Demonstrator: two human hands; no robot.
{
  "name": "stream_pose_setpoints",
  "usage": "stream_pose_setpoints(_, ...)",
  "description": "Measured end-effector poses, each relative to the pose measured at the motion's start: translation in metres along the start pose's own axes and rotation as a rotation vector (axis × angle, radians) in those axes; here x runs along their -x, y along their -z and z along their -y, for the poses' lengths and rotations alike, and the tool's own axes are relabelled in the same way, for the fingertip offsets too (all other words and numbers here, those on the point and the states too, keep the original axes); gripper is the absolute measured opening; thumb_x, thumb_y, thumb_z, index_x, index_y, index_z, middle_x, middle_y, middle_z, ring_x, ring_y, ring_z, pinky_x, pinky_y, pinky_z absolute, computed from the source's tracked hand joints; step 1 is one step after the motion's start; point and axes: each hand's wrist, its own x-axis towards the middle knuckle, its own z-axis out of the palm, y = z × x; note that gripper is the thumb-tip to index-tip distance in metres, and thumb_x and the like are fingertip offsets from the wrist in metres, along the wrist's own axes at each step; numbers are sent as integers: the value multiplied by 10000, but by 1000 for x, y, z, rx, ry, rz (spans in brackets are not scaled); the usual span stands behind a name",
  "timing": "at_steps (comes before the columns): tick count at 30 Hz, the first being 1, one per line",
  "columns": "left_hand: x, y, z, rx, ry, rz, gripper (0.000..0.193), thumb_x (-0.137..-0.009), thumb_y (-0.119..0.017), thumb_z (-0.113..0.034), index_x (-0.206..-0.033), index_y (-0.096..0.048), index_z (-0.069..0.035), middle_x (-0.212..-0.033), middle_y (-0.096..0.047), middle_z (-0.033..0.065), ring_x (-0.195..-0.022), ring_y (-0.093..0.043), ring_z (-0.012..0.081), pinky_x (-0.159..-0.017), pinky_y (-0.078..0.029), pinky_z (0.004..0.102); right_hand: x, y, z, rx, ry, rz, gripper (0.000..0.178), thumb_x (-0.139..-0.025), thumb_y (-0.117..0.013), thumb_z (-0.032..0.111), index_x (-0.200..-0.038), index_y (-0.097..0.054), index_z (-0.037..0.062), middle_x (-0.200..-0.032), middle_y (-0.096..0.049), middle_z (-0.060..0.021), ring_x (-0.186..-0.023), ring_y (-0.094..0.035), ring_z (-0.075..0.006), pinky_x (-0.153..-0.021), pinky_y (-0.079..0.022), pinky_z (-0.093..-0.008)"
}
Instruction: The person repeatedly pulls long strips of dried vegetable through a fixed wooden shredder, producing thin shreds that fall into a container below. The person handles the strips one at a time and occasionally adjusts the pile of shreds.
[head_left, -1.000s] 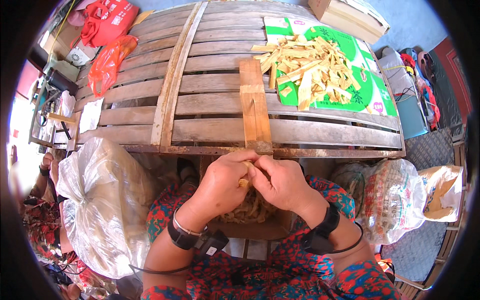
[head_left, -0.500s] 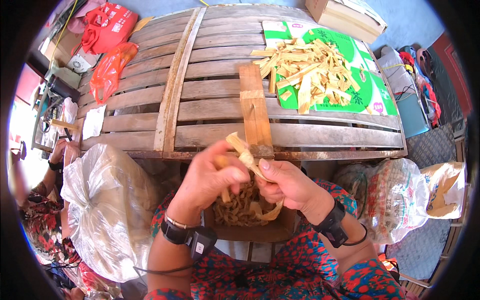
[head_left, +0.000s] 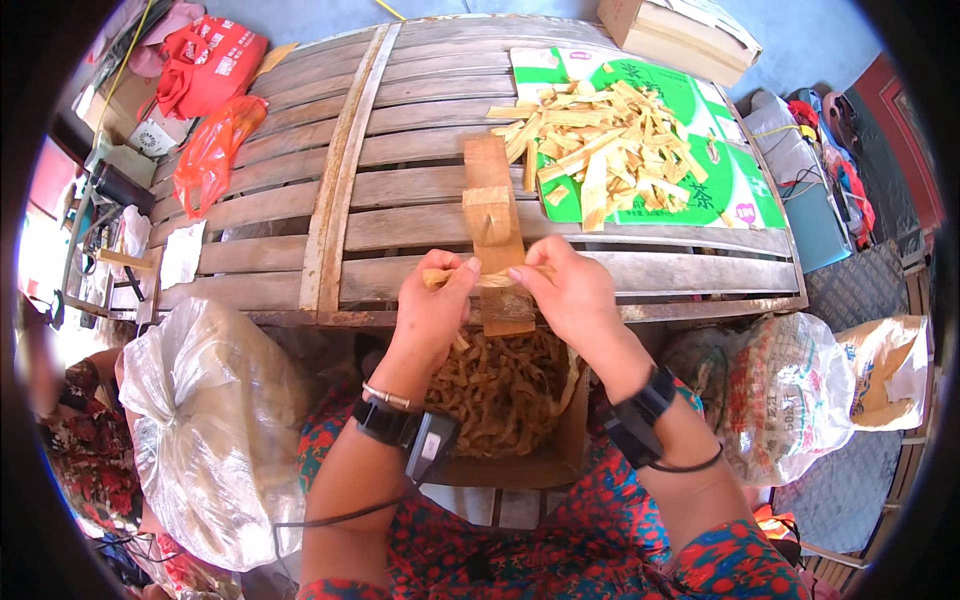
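Observation:
Both hands are closed on one twisted, pale yellow strip (head_left: 496,280), stretched between them across the near end of a narrow wooden plank (head_left: 508,310). My left hand (head_left: 432,305) pinches its left part, where a thicker end sticks out beside the thumb. The right part is between the thumb and fingers of my right hand (head_left: 572,292). A small wooden block (head_left: 487,203) is raised on the plank beyond the hands. Under my hands, a cardboard box (head_left: 520,470) between my knees holds many brownish, curled pieces (head_left: 490,400).
Flat yellow strips (head_left: 625,150) lie heaped on a green printed sheet (head_left: 765,210) on the slatted table (head_left: 400,235). A carton (head_left: 680,35) stands behind. Filled plastic sacks (head_left: 215,430) flank my legs. Red bags (head_left: 215,150) lie at far left; another person (head_left: 85,450) sits left.
My hands have moved forward from above the box to the plank's near end. The strip, earlier held up at a slant with a loop in it, now lies level between both hands.

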Motion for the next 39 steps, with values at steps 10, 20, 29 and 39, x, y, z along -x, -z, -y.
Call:
stream_pose_setpoints(10, 42, -4, -10, -10, 61, 89, 209, -935, -526, -180, -987, -645, -18, -791, -623, 33, -624, -564, 100, -511, -430, 222, 28, 10, 25, -188, 449, -3, 92, -828, -681, 146, -860, -612, 94, -720, -639, -108, -644, -634, -297, -577, -504, -363)
stream_pose_setpoints(20, 87, -2, -48, 65, -42, 1031, 351, -868, -653, -363, -933, -699, -21, -634, -596, 2, -573, -528, 83, -527, -423, 245, 31, 43, 33, -474, 215, 104, 179, -937, -571, 115, -834, -674, 11, -740, -625, -3, -663, -554, -66, -621, -476, -230)
stream_pose_setpoints(29, 66, 7, -40, -794, -1171, 319, 208, -737, -753, -71, -942, -717, -61, -735, -578, 62, -584, -566, 222, -509, -469, 327, 46, 18, 40, -1352, -772, 942, 69, -861, -571, 100, -793, -585, 96, -620, -421, 81, -476, -352, -21, -413, -223, -197)
stream_pose_setpoints(39, 69, 15, -33, -725, -554, 314, 197, -808, -604, 13, -990, -678, -3, -1100, -648, 164, -983, -642, 278, -859, -503, 328, 53, 22, 40, -558, 140, 304, 194, -903, -640, 218, -873, -627, 27, -756, -654, -86, -616, -623, -181, -566, -490, -290)
